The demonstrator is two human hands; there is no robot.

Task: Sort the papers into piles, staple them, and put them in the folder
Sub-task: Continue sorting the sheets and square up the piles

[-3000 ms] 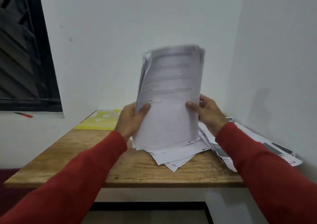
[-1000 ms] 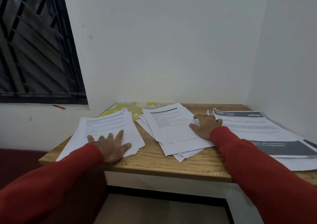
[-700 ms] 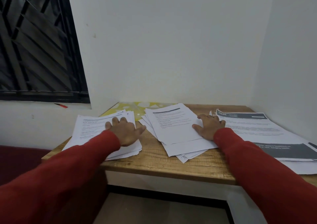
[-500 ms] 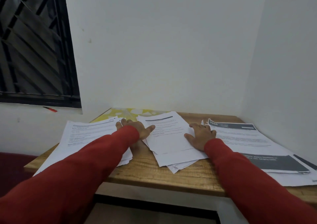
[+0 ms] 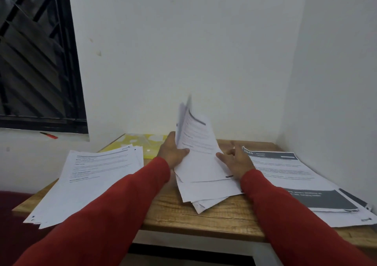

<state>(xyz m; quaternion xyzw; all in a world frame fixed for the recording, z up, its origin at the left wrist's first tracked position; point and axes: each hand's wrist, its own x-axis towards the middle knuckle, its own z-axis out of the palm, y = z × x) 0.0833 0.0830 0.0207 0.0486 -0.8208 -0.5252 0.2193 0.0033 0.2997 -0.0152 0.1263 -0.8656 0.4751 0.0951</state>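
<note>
Three groups of printed papers lie on the wooden table (image 5: 204, 218). A left pile (image 5: 91, 176) overhangs the table's left edge. The middle pile (image 5: 206, 186) is loosely fanned. My left hand (image 5: 172, 153) grips the left edge of its top sheets (image 5: 195, 137) and tilts them up, blurred with motion. My right hand (image 5: 236, 161) rests with spread fingers on the middle pile's right side. A right pile (image 5: 295, 180) with dark header bands lies along the right wall. A yellow folder (image 5: 140, 143) sits at the back, partly under the papers. No stapler is visible.
White walls close the table at the back and on the right. A dark barred window (image 5: 36, 61) is at upper left, with a red pen (image 5: 50, 136) on its sill. The table's front edge is near my sleeves.
My left hand left the left pile, crossed to the middle pile and lifted its top sheets upright. My right hand stayed at that pile's right side.
</note>
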